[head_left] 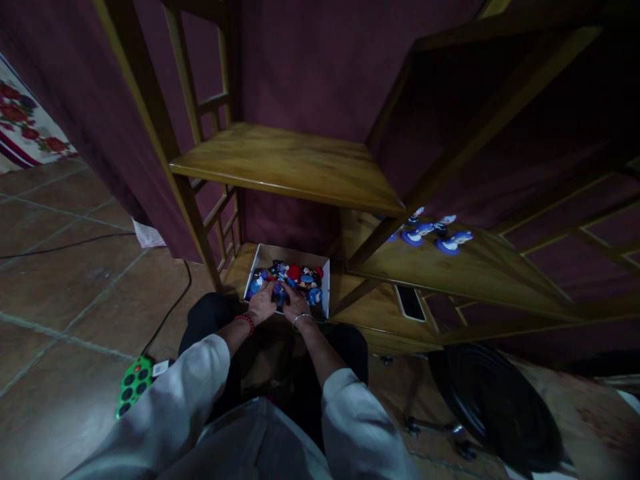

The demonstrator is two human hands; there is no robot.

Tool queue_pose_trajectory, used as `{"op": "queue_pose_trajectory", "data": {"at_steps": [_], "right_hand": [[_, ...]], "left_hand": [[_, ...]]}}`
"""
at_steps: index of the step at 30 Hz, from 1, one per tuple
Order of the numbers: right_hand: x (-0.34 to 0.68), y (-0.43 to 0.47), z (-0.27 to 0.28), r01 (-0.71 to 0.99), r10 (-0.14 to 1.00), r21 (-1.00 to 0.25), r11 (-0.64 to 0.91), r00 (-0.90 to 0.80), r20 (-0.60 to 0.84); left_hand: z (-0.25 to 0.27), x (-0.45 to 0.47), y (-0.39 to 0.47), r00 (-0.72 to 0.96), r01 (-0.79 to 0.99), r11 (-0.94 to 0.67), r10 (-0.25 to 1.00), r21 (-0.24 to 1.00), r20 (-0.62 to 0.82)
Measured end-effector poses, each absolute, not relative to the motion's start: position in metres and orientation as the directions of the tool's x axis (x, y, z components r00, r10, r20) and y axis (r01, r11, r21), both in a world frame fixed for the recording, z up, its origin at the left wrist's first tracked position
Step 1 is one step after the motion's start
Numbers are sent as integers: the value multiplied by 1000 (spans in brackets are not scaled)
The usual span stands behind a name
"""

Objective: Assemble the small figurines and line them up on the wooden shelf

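A shallow white box [327, 287] stands on the lowest shelf, filled with several small figurines [307, 280] in blue, red and black. My left hand [263, 302], with a red bead bracelet at its wrist, reaches over the box's near side. Beside it is my right hand [295, 304], which wears a silver bangle. Between the fingertips of both hands is a small blue-purple figurine [279, 291]; the fingers are closed round it and hide part of it. Its finer shape is too dark to make out.
A wooden shelf board [290, 163] hangs over the box. Several blue-and-white figurines [419, 233] stand on the shelf at the right. Lower down lies a phone [411, 303]. A black round stool [495, 407] is at the right, a green pad [135, 385] on the floor at left.
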State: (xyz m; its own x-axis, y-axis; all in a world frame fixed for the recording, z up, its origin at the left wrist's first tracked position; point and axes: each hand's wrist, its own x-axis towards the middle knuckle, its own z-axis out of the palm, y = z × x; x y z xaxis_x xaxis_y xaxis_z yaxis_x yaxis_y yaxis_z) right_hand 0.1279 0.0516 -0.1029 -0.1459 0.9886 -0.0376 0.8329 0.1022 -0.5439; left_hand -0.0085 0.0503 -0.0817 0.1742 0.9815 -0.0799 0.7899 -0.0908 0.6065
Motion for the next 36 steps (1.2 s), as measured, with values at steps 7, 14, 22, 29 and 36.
{"op": "queue_pose_trajectory", "data": {"at_steps": [7,14,22,29,36], "right_hand": [[126,49,-106,793,993,-599,109,-114,29],[126,50,-115,761,996,-643,83,-87,26],[126,50,-116,787,994,-609,100,-112,19],[125,46,-110,786,996,-612,85,-83,31],[127,46,-112,685,977,-697,212,-135,165]], "left_hand": [[-88,-10,58,97,824,5,984,567,-149],[-92,-14,53,137,823,-77,988,563,-65],[-83,-16,50,168,809,-86,982,582,-88],[-84,-19,49,233,765,-147,971,627,-57],[-92,-20,52,217,730,-161,976,664,-1]]}}
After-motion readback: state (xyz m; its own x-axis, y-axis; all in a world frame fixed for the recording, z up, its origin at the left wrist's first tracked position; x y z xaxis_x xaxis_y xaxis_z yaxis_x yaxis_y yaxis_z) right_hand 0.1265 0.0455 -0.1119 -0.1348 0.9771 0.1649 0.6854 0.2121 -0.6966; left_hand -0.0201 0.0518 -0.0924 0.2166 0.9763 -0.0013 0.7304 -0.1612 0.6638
